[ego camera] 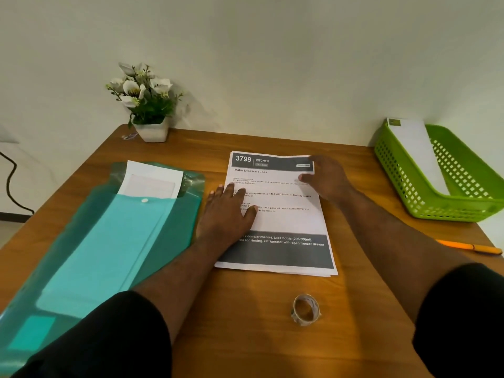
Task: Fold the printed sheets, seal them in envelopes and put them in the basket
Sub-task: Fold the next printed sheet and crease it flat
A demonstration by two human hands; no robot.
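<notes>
On wood — hands (pixel 275 197) press flat sheets (pixel 283 225).

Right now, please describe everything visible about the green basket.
The green basket looks like plastic, rectangular, with perforated walls and a solid rim. It stands upright at the table's far right corner, near the wall. One long white envelope leans inside, its top end sticking out over the far rim. No hand touches it.

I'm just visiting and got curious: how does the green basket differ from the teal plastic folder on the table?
The green basket is a rigid, bright lime tub with perforated walls; the teal folder is flat, smooth and see-through. The basket sits at the table's far right, the folder along the left. An envelope leans in the basket, while white envelopes poke from the folder's mouth. Both hold paper goods.
</notes>
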